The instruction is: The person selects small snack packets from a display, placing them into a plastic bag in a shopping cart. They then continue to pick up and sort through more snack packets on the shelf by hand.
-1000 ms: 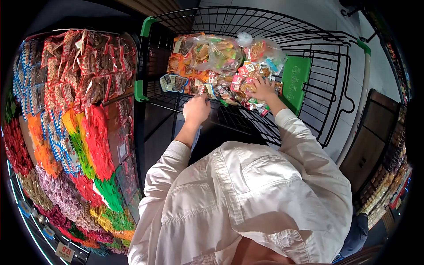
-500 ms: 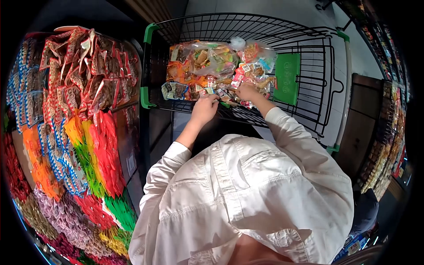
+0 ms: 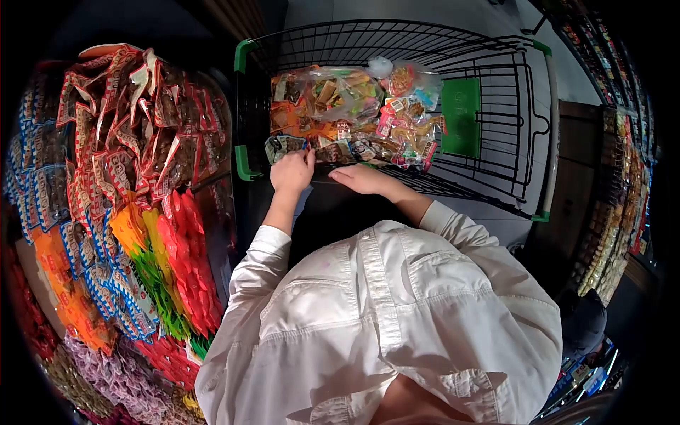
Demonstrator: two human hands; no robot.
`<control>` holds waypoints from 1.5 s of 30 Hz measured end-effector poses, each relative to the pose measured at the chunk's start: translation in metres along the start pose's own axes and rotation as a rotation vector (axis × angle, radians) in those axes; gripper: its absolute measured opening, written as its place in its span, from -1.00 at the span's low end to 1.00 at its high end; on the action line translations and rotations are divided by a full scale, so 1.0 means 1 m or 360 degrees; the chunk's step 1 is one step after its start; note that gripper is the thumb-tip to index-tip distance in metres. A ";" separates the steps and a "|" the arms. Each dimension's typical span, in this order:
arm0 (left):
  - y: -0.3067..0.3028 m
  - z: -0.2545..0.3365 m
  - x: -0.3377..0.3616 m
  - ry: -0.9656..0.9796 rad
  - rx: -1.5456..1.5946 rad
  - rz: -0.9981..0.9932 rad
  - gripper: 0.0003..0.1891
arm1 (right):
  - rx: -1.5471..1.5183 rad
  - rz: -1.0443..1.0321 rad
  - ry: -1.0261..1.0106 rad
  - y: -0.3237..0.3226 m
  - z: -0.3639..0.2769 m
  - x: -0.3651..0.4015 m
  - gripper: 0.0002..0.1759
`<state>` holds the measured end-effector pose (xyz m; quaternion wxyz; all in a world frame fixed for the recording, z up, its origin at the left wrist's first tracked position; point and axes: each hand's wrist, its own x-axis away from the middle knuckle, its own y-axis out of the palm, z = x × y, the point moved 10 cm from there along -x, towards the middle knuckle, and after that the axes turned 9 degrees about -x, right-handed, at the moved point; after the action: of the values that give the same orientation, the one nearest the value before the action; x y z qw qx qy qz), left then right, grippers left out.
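My left hand [image 3: 292, 171] is at the near side of the shopping cart [image 3: 242, 57], its fingers bent over the lower edge of a blue-and-white snack packet [image 3: 283, 146]. Whatever those fingers hold is hidden. To its right, my right hand [image 3: 363, 179] lies across the near rim, back of the hand up, fingers stretched leftward, with nothing visible in it. Beyond both hands, the cart holds a clear plastic bag of snacks [image 3: 336, 95], orange packets [image 3: 290, 119], a pink-edged packet [image 3: 387, 119] and several other packets along the near side.
A green panel [image 3: 460, 117] stands inside the cart, right of the packets. At the left rises a display of red-and-white packets [image 3: 113, 134], with red wrapped sweets [image 3: 188, 262] below. Shelves of packaged goods [image 3: 613, 205] line the right side.
Both hands have drawn back from the packets toward the cart's near edge. The left has moved leftward; the right has come down and left. The view has shifted slightly.
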<state>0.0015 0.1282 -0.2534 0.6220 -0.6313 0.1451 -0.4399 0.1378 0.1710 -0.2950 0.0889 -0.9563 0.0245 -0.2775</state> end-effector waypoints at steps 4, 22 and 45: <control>0.025 0.004 -0.002 0.0051 -0.0094 -0.0322 -0.52 | -0.0181 -0.0055 0.0022 -0.001 0.014 0.002 -0.55; 0.105 0.054 0.013 0.0482 -0.0058 -0.0973 -0.42 | 0.0058 0.0043 0.0091 -0.023 0.045 0.034 -0.54; 0.187 0.017 -0.106 -0.0771 0.1978 -0.0867 -0.45 | 0.0303 0.0539 0.0445 -0.101 0.074 -0.017 -0.45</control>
<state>0.0215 0.1818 -0.4615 0.7492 -0.2543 -0.4368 -0.4281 0.1627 0.2839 -0.3469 0.2198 -0.8781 0.1702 -0.3895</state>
